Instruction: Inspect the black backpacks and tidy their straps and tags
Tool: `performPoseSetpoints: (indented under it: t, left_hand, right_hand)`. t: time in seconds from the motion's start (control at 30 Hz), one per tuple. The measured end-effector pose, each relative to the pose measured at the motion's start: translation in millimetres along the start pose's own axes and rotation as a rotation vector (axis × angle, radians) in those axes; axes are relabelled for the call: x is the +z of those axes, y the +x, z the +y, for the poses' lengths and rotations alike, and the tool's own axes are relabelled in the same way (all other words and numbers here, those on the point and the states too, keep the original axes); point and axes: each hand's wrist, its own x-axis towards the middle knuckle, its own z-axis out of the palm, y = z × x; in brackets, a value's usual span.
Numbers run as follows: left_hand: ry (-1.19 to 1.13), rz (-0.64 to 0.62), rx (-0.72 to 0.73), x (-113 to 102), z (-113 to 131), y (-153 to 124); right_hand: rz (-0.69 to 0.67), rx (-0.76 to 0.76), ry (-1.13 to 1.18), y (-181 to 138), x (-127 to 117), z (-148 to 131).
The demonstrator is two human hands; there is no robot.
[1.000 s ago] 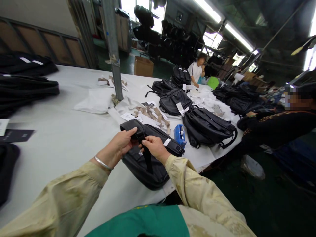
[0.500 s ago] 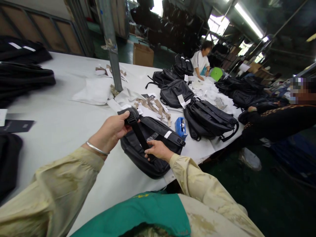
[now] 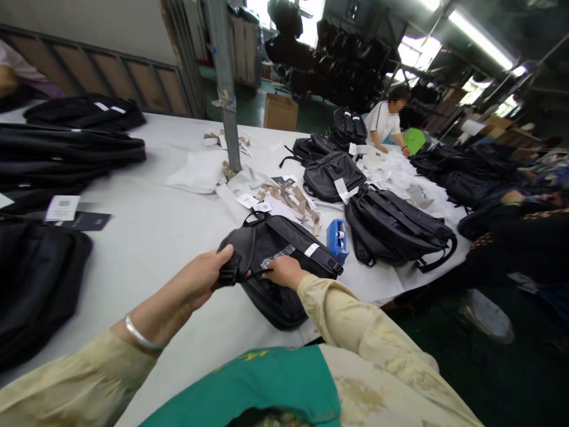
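Note:
A black backpack (image 3: 281, 305) lies on the white table in front of me, with a strip of white on one of its straps. My left hand (image 3: 207, 274) is closed round the padded shoulder strap (image 3: 239, 249), thumb on top, at the bag's left side. On the bag's front, my right hand (image 3: 284, 271) pinches the thin webbing that runs from this strap; its fingertips are partly hidden. Pale lettering shows beside the right hand. White tags (image 3: 254, 201) lie just behind the bag.
A blue tape dispenser (image 3: 336, 240) stands right of the bag. More black backpacks (image 3: 395, 228) lie beyond it, others (image 3: 66, 154) at the left. Brown paper strips (image 3: 293, 198) lie behind. A metal post (image 3: 226, 89) rises from the table. A co-worker (image 3: 384, 124) stands at the far side.
My left hand has come down and nearer with the strap, which was held up before. My right hand has stayed on the webbing. The view has turned left.

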Motion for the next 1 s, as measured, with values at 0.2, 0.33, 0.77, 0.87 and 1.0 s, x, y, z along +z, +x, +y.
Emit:
performPoseSetpoints:
  t: [0.2,0.33,0.77,0.87,1.0]
  left_hand:
    - [-0.096,0.005,-0.177,-10,-95,-32]
    - [-0.151,0.055,-0.215,17,-134,-36]
    - [-0.317,0.141,-0.310,37,-128,21]
    - [-0.258,0.172,-0.302,44,-127,42]
    - [-0.177,0.147,-0.319,38,-131,46]
  right_hand:
    - [-0.083,-0.107,-0.135,8,15,1]
    - [0.081,-0.245,-0.172,10,14,6]
    - [0.059,-0.818,-0.234,26,30,29]
    - [0.106,-0.802,-0.263,14,13,33]
    - [0.294,-0.642,-0.163,-2,-34,67]
